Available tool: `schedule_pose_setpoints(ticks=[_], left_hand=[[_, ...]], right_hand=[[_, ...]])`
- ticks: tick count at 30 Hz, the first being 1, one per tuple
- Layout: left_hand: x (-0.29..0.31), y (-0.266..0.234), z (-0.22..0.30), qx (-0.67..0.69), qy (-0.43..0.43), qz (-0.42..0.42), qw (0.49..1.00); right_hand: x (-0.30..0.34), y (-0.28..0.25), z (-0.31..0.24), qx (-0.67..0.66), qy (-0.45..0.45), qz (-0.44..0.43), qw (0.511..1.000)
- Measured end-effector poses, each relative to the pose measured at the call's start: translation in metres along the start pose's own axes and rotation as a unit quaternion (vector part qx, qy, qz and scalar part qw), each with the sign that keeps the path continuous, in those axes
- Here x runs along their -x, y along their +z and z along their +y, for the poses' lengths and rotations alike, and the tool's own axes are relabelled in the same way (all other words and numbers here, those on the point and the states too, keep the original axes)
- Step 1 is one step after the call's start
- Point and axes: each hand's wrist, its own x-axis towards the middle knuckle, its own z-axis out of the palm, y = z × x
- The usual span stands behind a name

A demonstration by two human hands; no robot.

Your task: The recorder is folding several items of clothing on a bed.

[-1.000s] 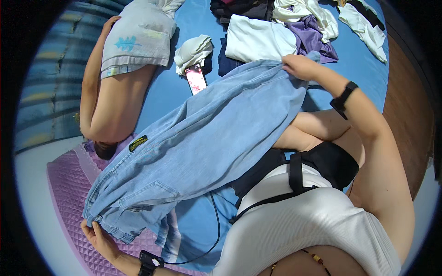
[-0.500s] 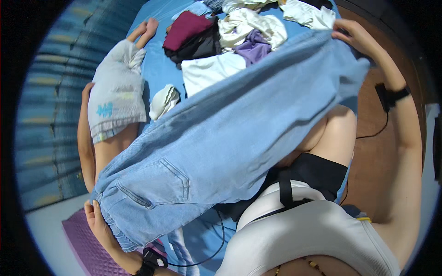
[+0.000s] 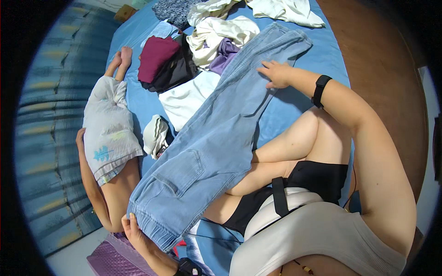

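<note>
A pair of light blue jeans (image 3: 216, 129) is stretched diagonally across the bed and over my folded legs. Its elastic waistband lies at the lower left, with a back pocket facing up, and the legs reach toward the far right. My left hand (image 3: 138, 234) pinches the waistband's edge between thumb and fingers. Resting on the side edge of the trouser leg is my right hand (image 3: 279, 74), its fingers spread and not gripping. Under the jeans' left edge a white cloth (image 3: 189, 97) is partly covered. Beside it sits a small white bundle (image 3: 155, 135).
Beyond the jeans, a maroon garment (image 3: 159, 57), a cream garment (image 3: 225, 30) and a purple cloth (image 3: 224, 56) lie heaped on the blue bed sheet (image 3: 324, 55). Another person in pale shorts (image 3: 110, 126) lies along the left side, by the blue curtain (image 3: 60, 133). Brown floor (image 3: 386, 92) borders the right.
My right hand has let go of the far trouser leg end and moved left onto the leg. The jeans have been lowered onto the bed and swung more lengthwise. My left hand keeps the waistband.
</note>
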Motion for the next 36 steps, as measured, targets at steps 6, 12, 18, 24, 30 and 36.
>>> schedule_pose_setpoints(ticks=[6,12,18,24,30,36], left_hand=[[-0.011,-0.003,-0.005,-0.061,-0.002,0.024,0.998],[-0.013,-0.014,-0.014,-0.064,-0.01,-0.008,0.998],[-0.017,-0.021,-0.004,-0.099,-0.075,0.018,0.992],[-0.028,-0.026,-0.049,0.013,-0.229,0.068,0.971],[-0.017,-0.024,-0.096,0.122,-0.341,0.099,0.927],[-0.029,-0.009,-0.102,0.044,-0.333,0.111,0.935]], right_hand=[[-0.038,0.019,0.11,-0.239,0.115,0.2,0.943],[-0.075,0.025,0.189,-0.113,0.318,0.36,0.87],[-0.092,0.007,0.194,-0.417,0.186,0.1,0.884],[-0.174,-0.004,0.186,-0.311,0.1,0.059,0.943],[-0.214,0.025,0.189,-0.176,0.165,0.094,0.966],[-0.156,-0.009,0.187,-0.248,0.143,0.023,0.958]])
